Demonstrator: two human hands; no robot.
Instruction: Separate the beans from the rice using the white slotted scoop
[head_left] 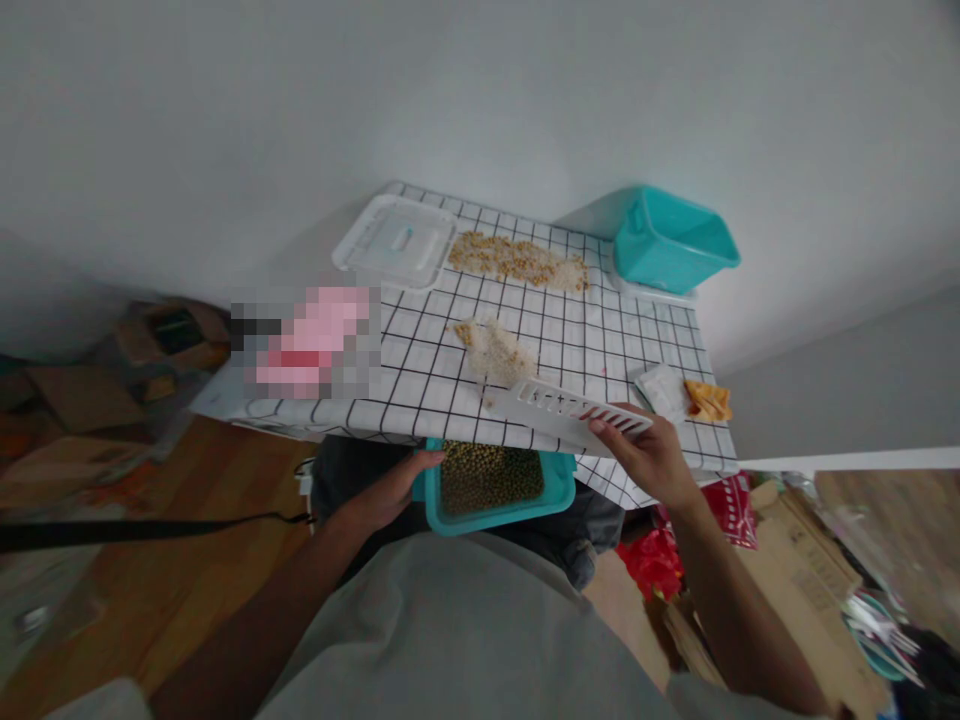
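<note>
My left hand (394,487) grips the left edge of a teal container (499,520), thumb over the rim. The container sits at my lap, just below the table's front edge, with green and yellowish bean-like grains inside. In my right hand (651,455) is a flat white plastic piece with a row of slots (551,418). Its far end rests by a pale grain pile (499,355) with some yellow bits at its left, near the table's front. Farther back lies a band of mixed yellow and white grains (517,262).
A checked cloth (420,340) covers the table. At the back left lies a clear lid (397,240); a second teal bin (667,245) stands back right. A white packet (664,390) and an orange wrapper (707,400) lie at right. A pink blurred item (319,335) is at left.
</note>
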